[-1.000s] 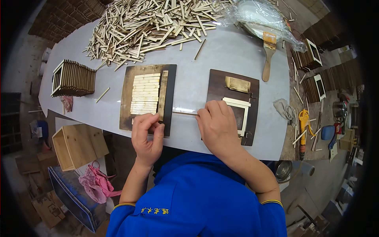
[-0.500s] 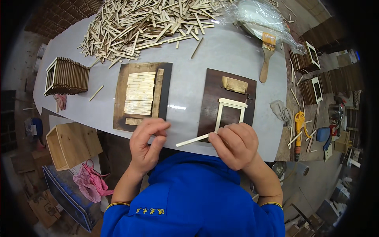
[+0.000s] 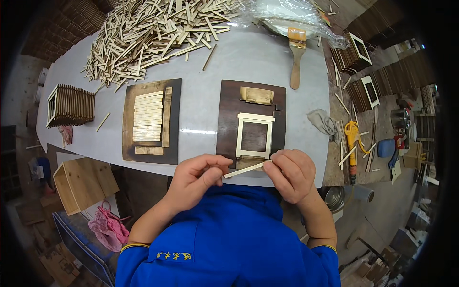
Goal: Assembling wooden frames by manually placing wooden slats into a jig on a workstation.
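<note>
My right hand (image 3: pixel 292 176) pinches one end of a thin, pale wooden strip (image 3: pixel 243 170), which slants down to the left over the table's near edge. Beside the strip's free end is my left hand (image 3: pixel 198 181), its thumb and forefinger apart with no grip on it. Just beyond the strip, a small rectangular wooden frame (image 3: pixel 240 138) lies on a dark brown board (image 3: pixel 227 103). Fixed to that board above the frame is a wooden block (image 3: pixel 256 95). A second board (image 3: pixel 175 103) on the left bears a row of pale strips (image 3: pixel 147 117) laid side by side.
A large heap of loose strips (image 3: pixel 158 36) covers the far left. Stacked frames (image 3: pixel 71 106) stand at the left edge, with more stacks (image 3: pixel 354 52) at the right. A brush (image 3: pixel 296 62) leans by a plastic-covered bowl (image 3: pixel 282 12). A yellow glue gun (image 3: pixel 352 136) lies right.
My left hand has moved right, close to the strip's free end. My right hand still holds the strip, now lower, so the whole frame shows. The view has shifted slightly.
</note>
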A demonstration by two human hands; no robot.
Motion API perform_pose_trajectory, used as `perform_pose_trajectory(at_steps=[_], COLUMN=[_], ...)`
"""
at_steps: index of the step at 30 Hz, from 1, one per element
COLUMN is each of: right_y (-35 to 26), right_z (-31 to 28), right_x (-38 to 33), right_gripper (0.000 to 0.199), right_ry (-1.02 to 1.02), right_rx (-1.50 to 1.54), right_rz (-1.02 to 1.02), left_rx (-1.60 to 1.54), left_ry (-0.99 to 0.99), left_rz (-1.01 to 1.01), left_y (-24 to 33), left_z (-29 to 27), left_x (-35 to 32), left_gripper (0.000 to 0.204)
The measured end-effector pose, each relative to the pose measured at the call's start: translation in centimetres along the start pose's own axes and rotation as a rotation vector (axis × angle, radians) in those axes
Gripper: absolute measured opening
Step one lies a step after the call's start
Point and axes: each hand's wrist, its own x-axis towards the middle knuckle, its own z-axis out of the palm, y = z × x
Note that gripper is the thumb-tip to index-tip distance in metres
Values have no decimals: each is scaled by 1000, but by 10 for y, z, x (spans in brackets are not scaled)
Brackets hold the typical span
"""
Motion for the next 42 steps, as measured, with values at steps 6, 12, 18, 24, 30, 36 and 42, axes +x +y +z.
perform_pose_trajectory(at_steps=[6,12,18,24,30,36,42], right_y=[4,5,-1,-17,-28,-32,-35], right_z=[-7,-10,-5,0,4,9,10], right_x=[-11,-22,-36,-36,-33,-34,-30], right_gripper=[16,18,24,31,37,40,39], right_ry=[34,38,-3,-108,-185,-207,-267], right_rx=[25,118,180,222,181,167,164], right_rz=[-14,61,363,554,572,559,588], left_rx=[-285,-174,597,848,896,914,923], left_ry=[-183,-103,53,187,221,223,218], left_rz=[-353,-321,198,529,556,577,575], left_y=[4,6,-4,-26,-33,-35,-36], left_z=[1,12,13,12,9,8,8], left_x=[5,10,24,37,36,35,36], left_gripper=[24,21,16,19,22,23,23])
